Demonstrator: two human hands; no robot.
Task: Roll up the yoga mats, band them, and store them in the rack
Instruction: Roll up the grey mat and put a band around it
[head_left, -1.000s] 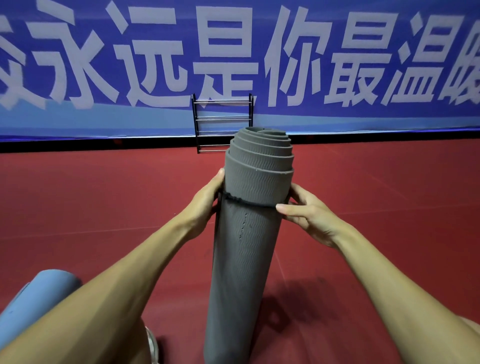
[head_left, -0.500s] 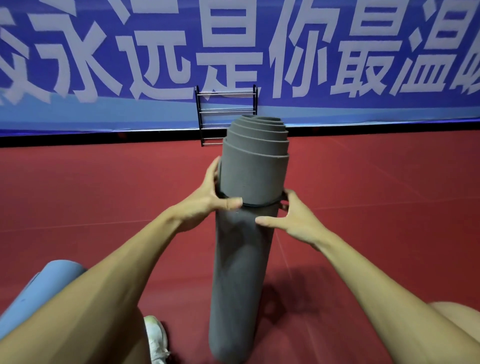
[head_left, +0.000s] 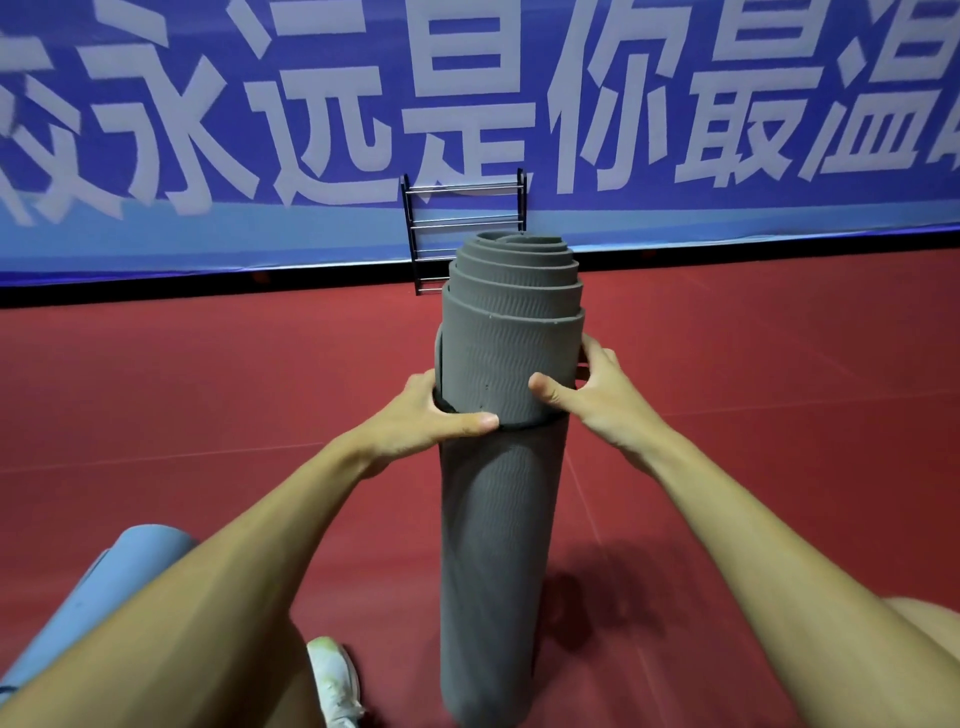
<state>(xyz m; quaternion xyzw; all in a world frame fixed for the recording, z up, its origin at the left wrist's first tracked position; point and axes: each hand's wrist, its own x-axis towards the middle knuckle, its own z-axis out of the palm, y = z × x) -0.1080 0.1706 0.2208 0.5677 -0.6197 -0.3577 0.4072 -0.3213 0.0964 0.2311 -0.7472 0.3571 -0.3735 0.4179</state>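
Grey mat (head_left: 498, 545), rolled, stands on end on the red floor (head_left: 208, 389), its foot barely in frame. Your left hand (head_left: 431, 415) and right hand (head_left: 597, 395) clasp it at the black band (head_left: 535, 423), thumbs in front, fingers hidden behind. The rack (head_left: 465, 218) beyond is partly blocked, and the blue mat (head_left: 104, 597) is cropped.

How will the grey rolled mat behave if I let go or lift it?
Standing tall and narrow on end, the grey mat would probably tip once the left hand and right hand release. Its ribbed foam looks light and grippy, unlikely to slip. The stepped layers at the top suggest it may telescope while the band sits this high.
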